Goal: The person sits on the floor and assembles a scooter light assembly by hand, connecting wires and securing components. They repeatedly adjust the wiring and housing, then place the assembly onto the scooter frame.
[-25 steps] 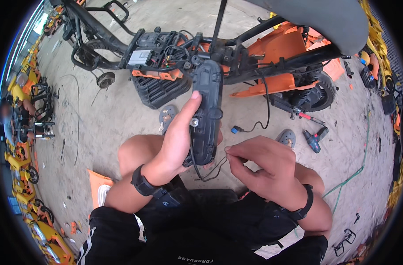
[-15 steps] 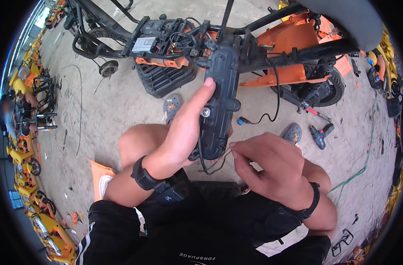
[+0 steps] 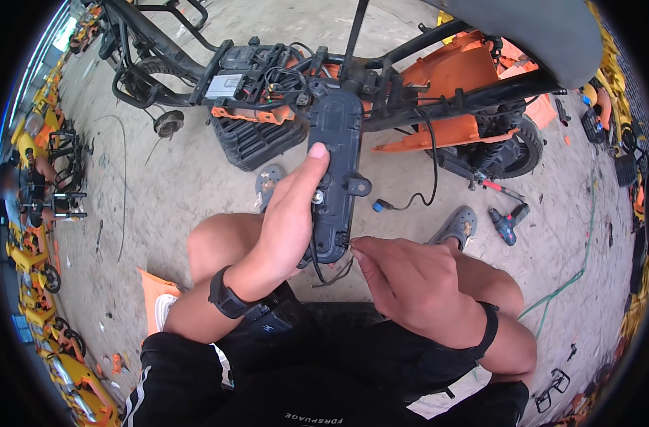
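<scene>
My left hand [image 3: 285, 224] is closed round a long black plastic housing [image 3: 338, 153], its thumb lying along the left edge. The housing is held nearly upright in front of my knees, its ribbed face toward me, with a small round metal fitting [image 3: 318, 197] beside my palm and a tab sticking out on the right. From its lower end hangs a loop of thin dark cable [image 3: 336, 280]. My right hand [image 3: 417, 277] pinches a thin wire between thumb and forefinger, right at the housing's lower right corner; the wire's tip is hidden.
Beyond the housing stands a stripped scooter frame [image 3: 388, 117] with orange panels [image 3: 449, 75]. A cable with a blue plug [image 3: 378, 206] hangs from it. A cordless drill [image 3: 507, 222] and a red-handled tool [image 3: 502, 188] lie at right. Yellow scooters [image 3: 36, 263] line the left; a person sits there.
The housing has shifted left and straightened slightly in my left hand. My right hand has moved left, bringing the pinched wire up against the housing's lower right corner.
</scene>
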A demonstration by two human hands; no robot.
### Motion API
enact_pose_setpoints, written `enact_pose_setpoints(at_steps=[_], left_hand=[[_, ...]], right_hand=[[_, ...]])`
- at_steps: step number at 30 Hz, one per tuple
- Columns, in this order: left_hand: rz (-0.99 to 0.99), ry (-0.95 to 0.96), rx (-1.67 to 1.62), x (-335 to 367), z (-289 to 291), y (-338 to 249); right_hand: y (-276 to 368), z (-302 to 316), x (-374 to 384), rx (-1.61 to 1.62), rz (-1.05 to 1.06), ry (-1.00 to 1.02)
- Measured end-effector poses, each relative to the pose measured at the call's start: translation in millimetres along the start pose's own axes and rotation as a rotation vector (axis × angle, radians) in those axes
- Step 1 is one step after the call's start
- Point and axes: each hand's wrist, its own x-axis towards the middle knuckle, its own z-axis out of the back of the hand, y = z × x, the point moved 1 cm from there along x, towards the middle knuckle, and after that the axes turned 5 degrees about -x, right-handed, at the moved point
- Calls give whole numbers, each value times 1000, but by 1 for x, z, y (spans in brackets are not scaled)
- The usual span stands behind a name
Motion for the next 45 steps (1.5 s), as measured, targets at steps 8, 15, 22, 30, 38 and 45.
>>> enact_pose_setpoints(at_steps=[8, 15, 22, 30, 38, 45], left_hand=[[-96, -52, 156, -5, -6, -2], [-233, -41, 263, -9, -12, -6], [-165, -23, 212, -11, -17, -3], [51, 40, -74, 0, 3, 1], [8, -3, -8, -1, 0, 1], [-146, -6, 174, -6, -6, -1]], right_hand=[[-3, 0, 2, 653, -587, 254], [-10, 5, 8, 1143, -951, 421], [-15, 9, 8, 1345, -1002, 398], [-4, 8, -1, 439, -386, 99], [-5, 4, -1, 243, -201, 19], [-9, 0, -5, -46, 132, -10]])
